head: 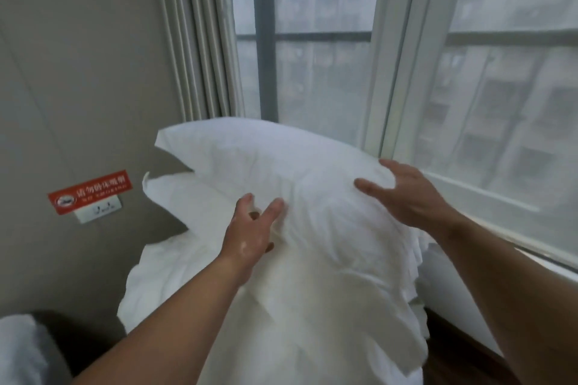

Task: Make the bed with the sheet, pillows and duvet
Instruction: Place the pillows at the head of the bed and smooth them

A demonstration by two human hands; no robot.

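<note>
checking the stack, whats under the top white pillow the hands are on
A second plump white pillow lies under the top white pillow, its left corner poking out, with rumpled white bedding below. The rest of the lower pillow is covered.

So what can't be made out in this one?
Head view only.
- Red sign: print too small and blurred to read.
- Whatever lies under the pillow: hidden by it and the crumpled white linen.
- Left hand: lower fingers sunk in the fabric, grip unclear.
- White object at bottom left: cut off by the edge, blurred.
</note>
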